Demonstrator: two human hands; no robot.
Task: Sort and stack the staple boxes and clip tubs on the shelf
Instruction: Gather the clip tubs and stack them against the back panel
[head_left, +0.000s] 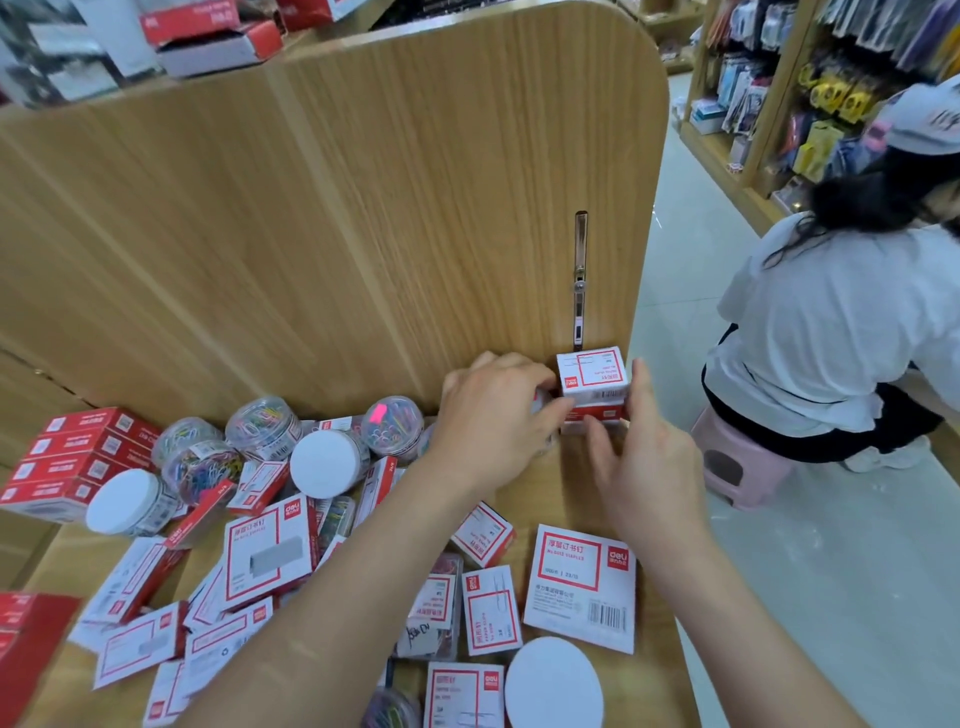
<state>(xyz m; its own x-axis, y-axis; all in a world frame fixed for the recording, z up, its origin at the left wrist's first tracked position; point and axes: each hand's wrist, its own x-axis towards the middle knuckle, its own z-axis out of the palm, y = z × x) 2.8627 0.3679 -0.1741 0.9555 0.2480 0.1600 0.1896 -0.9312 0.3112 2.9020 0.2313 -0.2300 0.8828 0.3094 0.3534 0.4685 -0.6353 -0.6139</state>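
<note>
**A:** What is the biggest thing ahead of you?

**B:** The wooden shelf you work on, with its tall upright panel behind and a metal bracket strip set into it near the right edge. To your right, across the pale floor, a second person in a white top crouches on a pink stool.

**A:** And where do the staple boxes lie?

**B:** You have a loose heap of white-and-red staple boxes spread over the shelf's left and middle. A large flat one lies face up beside your right forearm. A neat stack of red boxes sits at the far left.

**A:** The clip tubs?

**B:** Clear clip tubs of coloured clips stand against the panel, some on their sides; one white lid faces you.

**A:** Your hands?

**B:** Both are at the small stack of boxes in the back right corner, touching the panel. Your left hand presses its fingers against the stack's left side, your right hand has its thumb at the front and fingers up the right side. Together they clasp the stack; neither hand lifts anything clear of it
</note>
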